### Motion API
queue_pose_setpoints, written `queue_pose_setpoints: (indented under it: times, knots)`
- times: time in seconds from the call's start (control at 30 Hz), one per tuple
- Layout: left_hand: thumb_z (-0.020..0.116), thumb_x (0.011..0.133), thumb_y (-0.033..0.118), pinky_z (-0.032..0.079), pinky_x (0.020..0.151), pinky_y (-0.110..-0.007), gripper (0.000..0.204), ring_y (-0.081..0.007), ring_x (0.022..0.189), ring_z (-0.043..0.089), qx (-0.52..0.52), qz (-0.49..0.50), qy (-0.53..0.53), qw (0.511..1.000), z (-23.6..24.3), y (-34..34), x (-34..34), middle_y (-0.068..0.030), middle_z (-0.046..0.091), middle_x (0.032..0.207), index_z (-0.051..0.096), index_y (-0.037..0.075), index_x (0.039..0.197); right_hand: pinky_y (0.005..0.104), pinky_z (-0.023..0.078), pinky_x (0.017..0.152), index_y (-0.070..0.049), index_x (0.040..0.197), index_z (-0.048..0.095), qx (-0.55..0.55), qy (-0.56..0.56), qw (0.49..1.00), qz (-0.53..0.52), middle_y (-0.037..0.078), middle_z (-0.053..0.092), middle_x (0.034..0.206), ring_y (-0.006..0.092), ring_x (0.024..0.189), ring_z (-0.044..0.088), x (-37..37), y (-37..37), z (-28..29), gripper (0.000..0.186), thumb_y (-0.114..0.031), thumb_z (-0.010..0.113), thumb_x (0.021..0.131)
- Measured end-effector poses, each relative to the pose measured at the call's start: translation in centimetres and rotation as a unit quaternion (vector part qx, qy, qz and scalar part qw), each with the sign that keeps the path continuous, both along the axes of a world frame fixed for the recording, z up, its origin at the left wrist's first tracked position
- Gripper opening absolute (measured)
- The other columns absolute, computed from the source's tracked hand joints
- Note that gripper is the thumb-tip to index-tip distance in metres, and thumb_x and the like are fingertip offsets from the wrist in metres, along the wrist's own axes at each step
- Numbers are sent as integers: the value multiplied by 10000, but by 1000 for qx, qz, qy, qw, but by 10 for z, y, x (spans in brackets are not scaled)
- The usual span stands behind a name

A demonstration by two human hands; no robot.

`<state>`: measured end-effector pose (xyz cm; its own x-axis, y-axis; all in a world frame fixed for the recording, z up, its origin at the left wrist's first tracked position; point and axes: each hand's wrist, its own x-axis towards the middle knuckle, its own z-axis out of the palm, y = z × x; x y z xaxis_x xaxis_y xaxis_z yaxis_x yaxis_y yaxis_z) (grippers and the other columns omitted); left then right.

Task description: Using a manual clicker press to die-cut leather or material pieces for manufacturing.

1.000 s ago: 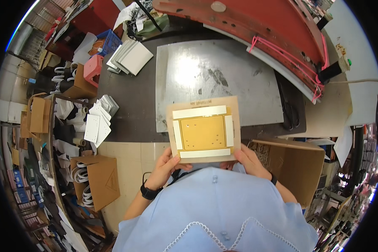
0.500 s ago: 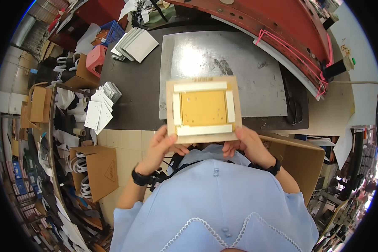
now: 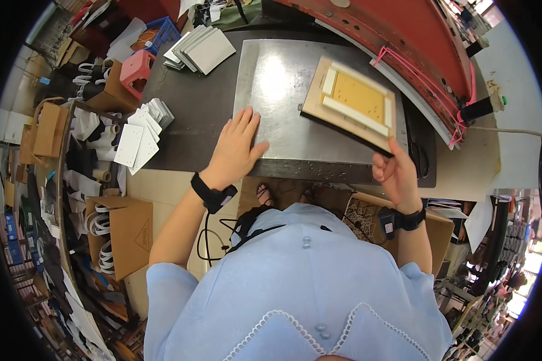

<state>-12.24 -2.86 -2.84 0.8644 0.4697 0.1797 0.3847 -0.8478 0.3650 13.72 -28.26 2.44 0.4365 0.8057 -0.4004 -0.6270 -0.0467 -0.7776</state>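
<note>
Here, left hand (image 3: 237,149) palm-down, fingers extended; right hand (image 3: 398,175) holding board (image 3: 358,95)

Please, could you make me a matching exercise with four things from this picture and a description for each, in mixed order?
Things:
1. left hand
2. right hand
3. tan board
4. pink stool

Descriptions:
A. yellow in the middle, pale strips around it
B. left of the dark table
C. holding the board's near right corner
D. fingers spread, by the metal plate's left edge

Pairs: 1-D, 2-C, 3-A, 4-B
</note>
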Motion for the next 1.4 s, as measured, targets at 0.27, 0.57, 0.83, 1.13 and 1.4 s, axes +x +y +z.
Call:
queue_pose_setpoints:
  times: [0.27,0.57,0.83,1.13,1.4]
  knots:
    - [642,928,222,441,1002,-404,202,-268,1142,593,-254,-205,-44,944,37,-45,-3,-129,652,1180,689,33,982,243,449,566,-39,1158,562,-54,-21,996,74,49,618,786,141,644,588,-1,7,-20,443,-452,510,1007]
    - [635,928,198,475,958,-369,407,-322,1127,592,-234,-63,-45,969,59,-22,13,-178,584,1291,547,22,1284,379,515,656,46,1227,534,-295,-605,739,24,152,657,843,280,732,649,21,24,10,515,-362,624,926]
    - [657,905,236,352,1110,-403,567,-402,1371,402,-259,-119,-2,959,45,-28,42,-290,367,1497,461,-37,1362,447,411,983,41,1258,528,-114,-793,595,59,215,556,1223,391,1159,507,28,28,-29,597,-244,741,778]
    - [651,910,297,402,1060,-396,501,-366,1279,500,-220,-75,-21,972,62,-4,38,-218,489,1420,534,7,1302,456,376,1049,42,1354,469,-100,-741,661,63,249,499,1351,422,1231,466,32,28,-32,621,-223,691,838]
    - [662,886,398,431,1022,-402,570,-372,1203,552,-46,72,-51,995,89,144,62,-243,595,1260,574,-39,1242,392,394,1061,35,1309,522,-135,-660,739,-13,202,487,1409,346,1295,477,13,-4,-3,419,-82,621,919]
